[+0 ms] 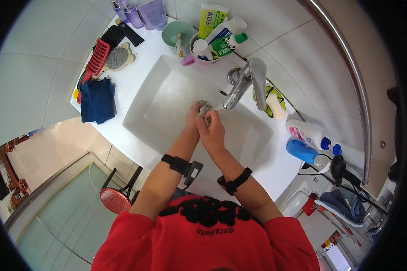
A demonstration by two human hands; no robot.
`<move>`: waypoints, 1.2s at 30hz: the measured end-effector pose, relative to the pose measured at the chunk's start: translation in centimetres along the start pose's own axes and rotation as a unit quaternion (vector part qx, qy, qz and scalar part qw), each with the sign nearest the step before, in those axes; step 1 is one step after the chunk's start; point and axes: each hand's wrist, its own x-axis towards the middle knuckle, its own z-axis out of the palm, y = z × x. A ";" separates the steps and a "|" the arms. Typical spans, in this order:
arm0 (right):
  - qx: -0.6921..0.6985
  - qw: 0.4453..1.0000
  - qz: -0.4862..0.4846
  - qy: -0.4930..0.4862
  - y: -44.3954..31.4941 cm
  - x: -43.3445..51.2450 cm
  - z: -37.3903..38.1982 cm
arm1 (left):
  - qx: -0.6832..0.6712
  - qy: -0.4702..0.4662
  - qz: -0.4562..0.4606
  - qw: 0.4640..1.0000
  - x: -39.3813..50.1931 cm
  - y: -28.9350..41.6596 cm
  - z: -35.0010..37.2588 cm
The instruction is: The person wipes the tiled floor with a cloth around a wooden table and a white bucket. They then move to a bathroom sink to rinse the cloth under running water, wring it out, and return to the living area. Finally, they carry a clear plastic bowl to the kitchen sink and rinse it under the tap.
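Both my hands are over the white washbasin (pixel 149 105), close under the spout of the chrome faucet (pixel 240 88). A thin stream of water seems to run from the spout towards them. My right hand (pixel 213 132) pinches a small greyish, wet, bunched cloth (pixel 203 110); its exact kind cannot be told. My left hand (pixel 192 117) lies against the cloth's other side, its fingers partly hidden behind it. Cloudy, whitish water appears to cover the basin's bottom.
Left on the counter lie a folded dark blue cloth (pixel 97 101), a red hairbrush (pixel 100 57) and a paddle brush (pixel 118 57). A green cup (pixel 178 28) and a pink mug (pixel 189 61) with toothpaste tubes stand behind. Right are a soap dish (pixel 269 91), a blue bottle (pixel 302 150) and a hair dryer (pixel 338 167).
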 end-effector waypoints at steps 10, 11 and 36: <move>-0.188 0.974 0.121 -0.040 6.3 4.2 -3.5 | 0.154 0.024 -0.012 0.988 -4.3 1.2 1.1; -0.113 0.992 0.053 -0.029 6.1 3.4 -3.8 | 0.200 -0.004 -0.005 0.980 -4.4 1.6 1.1; -0.003 0.986 -0.124 -0.115 -0.2 -1.1 -2.6 | -0.084 -0.031 -0.096 0.991 -1.7 -0.2 0.2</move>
